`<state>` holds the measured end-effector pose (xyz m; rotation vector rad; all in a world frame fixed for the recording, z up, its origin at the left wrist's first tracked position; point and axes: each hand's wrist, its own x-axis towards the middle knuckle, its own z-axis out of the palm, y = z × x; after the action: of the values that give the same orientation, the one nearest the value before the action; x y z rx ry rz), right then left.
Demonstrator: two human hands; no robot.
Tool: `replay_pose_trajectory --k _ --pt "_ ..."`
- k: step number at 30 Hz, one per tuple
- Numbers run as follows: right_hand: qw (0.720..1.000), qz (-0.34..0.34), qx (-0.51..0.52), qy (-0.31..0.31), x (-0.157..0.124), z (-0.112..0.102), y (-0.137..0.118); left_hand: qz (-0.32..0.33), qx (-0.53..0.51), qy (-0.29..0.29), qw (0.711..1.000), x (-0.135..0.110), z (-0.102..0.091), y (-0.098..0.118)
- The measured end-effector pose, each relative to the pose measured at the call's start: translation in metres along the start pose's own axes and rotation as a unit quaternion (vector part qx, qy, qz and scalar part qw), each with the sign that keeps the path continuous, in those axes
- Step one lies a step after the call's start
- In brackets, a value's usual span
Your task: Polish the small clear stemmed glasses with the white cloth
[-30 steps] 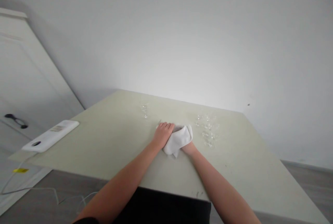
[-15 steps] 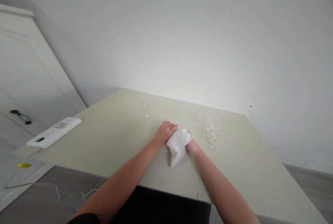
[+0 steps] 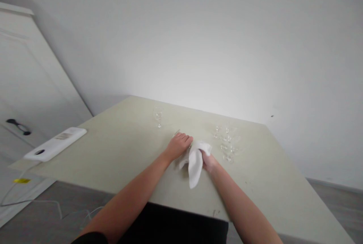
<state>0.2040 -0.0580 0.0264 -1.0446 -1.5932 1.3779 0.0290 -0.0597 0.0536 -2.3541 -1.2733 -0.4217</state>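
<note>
My left hand (image 3: 178,146) is closed around a clear stemmed glass (image 3: 177,132); only a sliver of its rim shows past the fingers, the rest being covered. Beside it, my right hand (image 3: 208,161) grips a white cloth (image 3: 195,164), which hangs in folds toward the table and partly hides the fingers. The cloth is close to the left hand's knuckles; whether it touches the glass I cannot tell. Farther back on the left, one clear stemmed glass (image 3: 159,117) stands upright. To the right of my right hand, several similar glasses (image 3: 227,144) stand close together.
All of this is on a pale table (image 3: 127,157) against a white wall (image 3: 198,47). A white power box (image 3: 56,144) with a cable lies at the left edge. Beyond it is a white cabinet (image 3: 31,77) with a dark handle (image 3: 18,127).
The cloth has shifted in my right hand: it was spread over the fingers, and now it hangs lower in a narrow fold with part of the hand showing. My left hand has barely moved.
</note>
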Motion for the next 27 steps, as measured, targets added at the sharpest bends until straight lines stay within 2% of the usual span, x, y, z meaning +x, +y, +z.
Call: replay_pose_trajectory --k 2,4,6,9,14,21,27 --pt "1.000 0.005 -0.010 -0.014 -0.003 0.000 -0.002 0.006 -0.004 -0.019 1.000 -0.001 0.000 -0.002" --pt "0.994 -0.056 -0.097 -0.011 -0.004 -0.001 -0.002 -0.004 -0.012 -0.052 0.999 0.000 0.001 -0.002" --pt "0.970 -0.116 -0.213 0.012 -0.004 -0.002 -0.001 -0.033 -0.020 -0.083 0.996 0.001 0.003 -0.001" --pt "0.943 -0.137 -0.301 0.043 0.000 -0.002 0.004 -0.078 -0.033 -0.097 0.992 0.002 0.005 0.002" --pt "0.951 -0.184 -0.247 0.017 0.007 -0.006 0.014 -0.083 -0.056 -0.121 0.988 0.003 0.006 0.005" --pt "0.950 -0.179 -0.255 0.015 0.007 -0.008 0.015 -0.087 -0.056 -0.158 0.982 0.004 0.006 0.005" --pt "0.953 -0.176 -0.247 0.015 0.003 -0.006 0.007 -0.083 -0.050 -0.156 0.983 0.004 0.010 0.004"
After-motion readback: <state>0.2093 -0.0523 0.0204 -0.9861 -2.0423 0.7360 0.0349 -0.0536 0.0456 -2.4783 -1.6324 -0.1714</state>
